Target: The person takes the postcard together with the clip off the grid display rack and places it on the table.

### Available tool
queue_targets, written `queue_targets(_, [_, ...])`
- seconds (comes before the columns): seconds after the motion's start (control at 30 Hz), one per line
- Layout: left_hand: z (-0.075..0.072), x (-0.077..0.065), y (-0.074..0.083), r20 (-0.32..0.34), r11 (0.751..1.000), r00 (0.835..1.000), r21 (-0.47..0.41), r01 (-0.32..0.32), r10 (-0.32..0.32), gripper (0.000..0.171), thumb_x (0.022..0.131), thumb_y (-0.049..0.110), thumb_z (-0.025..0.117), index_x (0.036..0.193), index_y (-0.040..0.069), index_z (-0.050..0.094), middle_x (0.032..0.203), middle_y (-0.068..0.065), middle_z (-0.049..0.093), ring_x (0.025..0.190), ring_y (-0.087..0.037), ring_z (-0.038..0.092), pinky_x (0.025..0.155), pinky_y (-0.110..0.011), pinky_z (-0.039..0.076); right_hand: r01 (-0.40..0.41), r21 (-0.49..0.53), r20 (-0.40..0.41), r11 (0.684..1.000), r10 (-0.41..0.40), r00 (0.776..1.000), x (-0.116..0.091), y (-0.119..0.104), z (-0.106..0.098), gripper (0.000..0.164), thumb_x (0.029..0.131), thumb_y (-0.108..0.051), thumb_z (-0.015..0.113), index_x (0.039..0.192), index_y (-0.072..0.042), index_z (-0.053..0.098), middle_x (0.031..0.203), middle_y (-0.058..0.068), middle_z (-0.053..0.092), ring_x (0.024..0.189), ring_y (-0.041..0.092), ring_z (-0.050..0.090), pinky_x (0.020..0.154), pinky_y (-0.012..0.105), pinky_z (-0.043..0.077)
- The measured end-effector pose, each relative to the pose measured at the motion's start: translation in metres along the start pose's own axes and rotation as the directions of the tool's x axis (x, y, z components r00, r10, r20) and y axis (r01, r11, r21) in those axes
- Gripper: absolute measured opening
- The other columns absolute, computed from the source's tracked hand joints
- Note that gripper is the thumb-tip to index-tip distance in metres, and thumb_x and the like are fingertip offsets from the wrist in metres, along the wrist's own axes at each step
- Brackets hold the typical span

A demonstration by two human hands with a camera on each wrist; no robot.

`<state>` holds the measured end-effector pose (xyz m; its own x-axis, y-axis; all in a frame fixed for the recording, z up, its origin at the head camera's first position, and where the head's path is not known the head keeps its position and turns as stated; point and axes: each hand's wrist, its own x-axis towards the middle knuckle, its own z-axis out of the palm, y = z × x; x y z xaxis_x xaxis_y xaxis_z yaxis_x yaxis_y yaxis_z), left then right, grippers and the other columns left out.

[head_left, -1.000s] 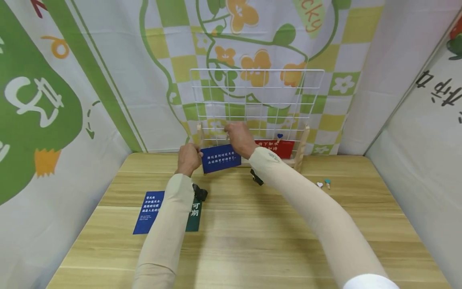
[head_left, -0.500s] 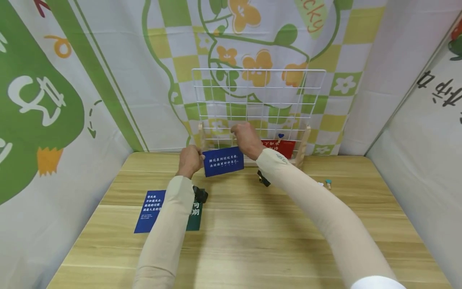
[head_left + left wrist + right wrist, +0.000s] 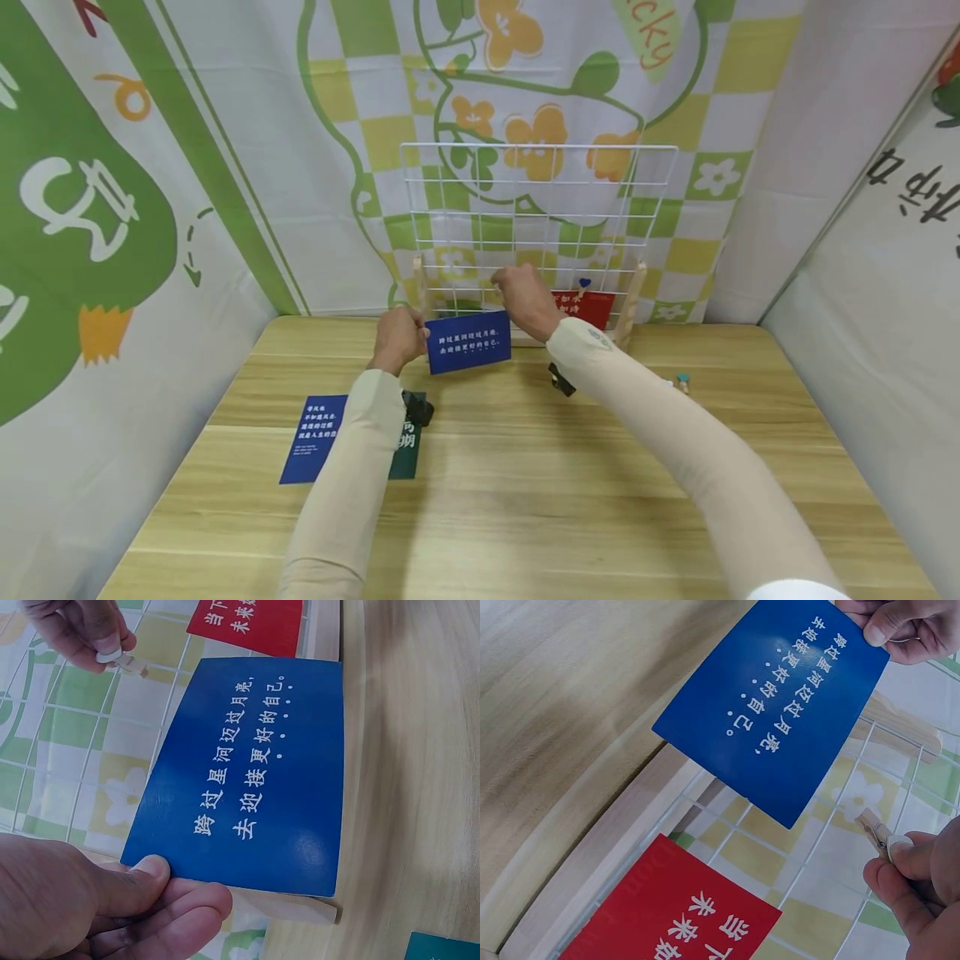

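My left hand [image 3: 399, 337] pinches a blue card [image 3: 470, 342] with white lettering by its left end, thumb on the front. The card is held slightly tilted before the lower left of a white wire grid rack [image 3: 540, 214]. To its upper right, my right hand [image 3: 528, 296] pinches a small wooden clothespin [image 3: 874, 832] with a white decoration between thumb and finger. The clothespin is apart from the card, near the wires. Right of that hand a red card [image 3: 600, 312] hangs low on the grid under a clothespin with a blue heart [image 3: 584, 283].
Another blue card [image 3: 306, 437] and a green card [image 3: 405, 458] lie on the wooden table [image 3: 525, 500] at left, partly behind the left sleeve. A clothespin with a teal top [image 3: 682, 379] lies at right. Wooden posts [image 3: 633, 300] support the grid; a patterned curtain [image 3: 360, 83] hangs behind.
My right hand has moved to the right and slightly down along the grid with its clothespin. The blue card in my left hand has shifted a little right and lower.
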<state>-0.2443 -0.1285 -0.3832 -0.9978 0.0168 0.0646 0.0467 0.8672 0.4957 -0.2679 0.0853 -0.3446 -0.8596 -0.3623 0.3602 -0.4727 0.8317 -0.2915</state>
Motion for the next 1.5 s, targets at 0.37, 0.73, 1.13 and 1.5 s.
queue_targets(0.37, [0.003, -0.002, 0.002, 0.028, 1.000, 0.999, -0.003, 0.014, -0.014, 0.014, 0.086, 0.009, 0.062, 0.076, 0.003, 0.069, 0.074, -0.012, 0.070, 0.075, -0.029, 0.064, 0.070, -0.035, 0.052, 0.027, 0.002, -0.049, 1.000, -0.027, 0.998, -0.011, 0.009, 0.002, 0.034, 0.084, 0.011, 0.045, 0.096, -0.006, 0.072, 0.097, 0.011, 0.071, 0.088, 0.021, 0.068, 0.074, 0.033, 0.055])
queue_targets(0.73, [0.004, -0.007, 0.005, 0.072, 0.999, 0.997, -0.048, 0.019, -0.015, 0.012, 0.086, 0.009, 0.062, 0.077, 0.002, 0.066, 0.072, -0.012, 0.070, 0.070, -0.025, 0.066, 0.065, -0.030, 0.050, 0.013, -0.006, -0.089, 1.000, -0.014, 0.996, -0.021, 0.018, 0.004, 0.032, 0.082, 0.010, 0.047, 0.086, -0.008, 0.073, 0.081, 0.009, 0.072, 0.071, 0.018, 0.066, 0.062, 0.033, 0.053])
queue_targets(1.13, [0.006, -0.010, 0.004, 0.078, 0.998, 0.997, -0.055, -0.011, 0.015, 0.016, 0.084, 0.006, 0.064, 0.069, 0.001, 0.061, 0.065, -0.011, 0.068, 0.061, -0.020, 0.063, 0.058, -0.024, 0.048, -0.031, 0.025, -0.048, 0.999, 0.032, 0.998, -0.036, 0.030, 0.005, 0.028, 0.087, 0.005, 0.050, 0.099, -0.007, 0.072, 0.083, 0.010, 0.072, 0.068, 0.017, 0.067, 0.061, 0.029, 0.054])
queue_targets(1.5, [0.012, -0.012, 0.001, 0.131, 0.992, 0.991, -0.126, 0.024, -0.007, 0.011, 0.083, 0.001, 0.063, 0.073, -0.002, 0.061, 0.071, -0.017, 0.069, 0.051, -0.015, 0.062, 0.050, -0.021, 0.049, -0.027, 0.008, -0.055, 1.000, 0.027, 0.998, -0.046, 0.040, 0.007, 0.029, 0.085, 0.008, 0.050, 0.096, -0.006, 0.073, 0.092, 0.011, 0.072, 0.079, 0.021, 0.068, 0.070, 0.034, 0.055])
